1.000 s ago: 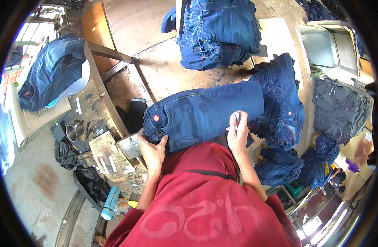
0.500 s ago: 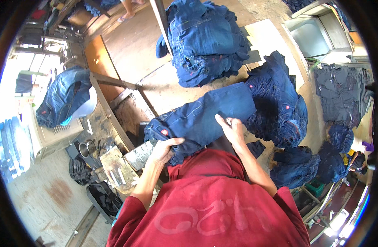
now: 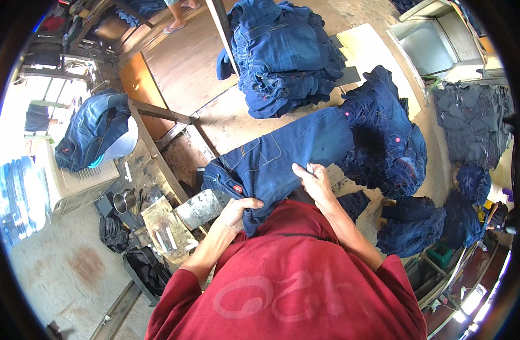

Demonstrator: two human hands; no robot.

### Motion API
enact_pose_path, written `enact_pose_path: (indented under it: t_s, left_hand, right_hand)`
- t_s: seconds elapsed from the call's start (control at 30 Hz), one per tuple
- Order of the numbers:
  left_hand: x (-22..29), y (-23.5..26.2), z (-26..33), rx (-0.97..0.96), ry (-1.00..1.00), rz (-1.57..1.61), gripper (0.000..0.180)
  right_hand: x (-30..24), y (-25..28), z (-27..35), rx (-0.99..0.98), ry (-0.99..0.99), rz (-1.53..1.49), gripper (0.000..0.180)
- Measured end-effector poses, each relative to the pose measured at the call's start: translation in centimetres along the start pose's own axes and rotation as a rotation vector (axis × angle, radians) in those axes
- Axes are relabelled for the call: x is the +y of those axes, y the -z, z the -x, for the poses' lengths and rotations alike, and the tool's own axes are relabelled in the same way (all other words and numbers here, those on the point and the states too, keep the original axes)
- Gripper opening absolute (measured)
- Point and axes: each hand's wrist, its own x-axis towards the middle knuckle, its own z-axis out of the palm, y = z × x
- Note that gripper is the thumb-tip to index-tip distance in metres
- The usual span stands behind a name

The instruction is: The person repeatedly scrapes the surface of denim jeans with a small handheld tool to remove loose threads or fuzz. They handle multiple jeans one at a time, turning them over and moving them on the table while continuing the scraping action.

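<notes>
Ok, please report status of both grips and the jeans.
Left grip closed on jeans, waist end. Right grip at near edge, hold unclear. Jeans crosswise, red patch showing. Denim heap at their right end.

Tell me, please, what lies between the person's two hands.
The head view shows part of the blue denim garment between the left hand, which grips it, and the right hand.

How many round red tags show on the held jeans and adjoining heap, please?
3: one tag on the jeans, one at left on the heap, one farther right there; folds may hide more.
</notes>
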Motion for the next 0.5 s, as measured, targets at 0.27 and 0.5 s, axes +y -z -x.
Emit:
enact_pose_path:
  t_s: [0.27,0.5]
  left_hand:
    - [0.0,-0.2,0.9,0.087,0.024,0.039,0.045]
    - [0.4,0.0,1.7,0.063,0.094,0.043,0.061]
  right_hand:
    - [0.0,-0.7,0.6,0.029,0.064,0.043,0.041]
    - [-0.2,-0.8,1.0,0.005,0.053,0.073,0.041]
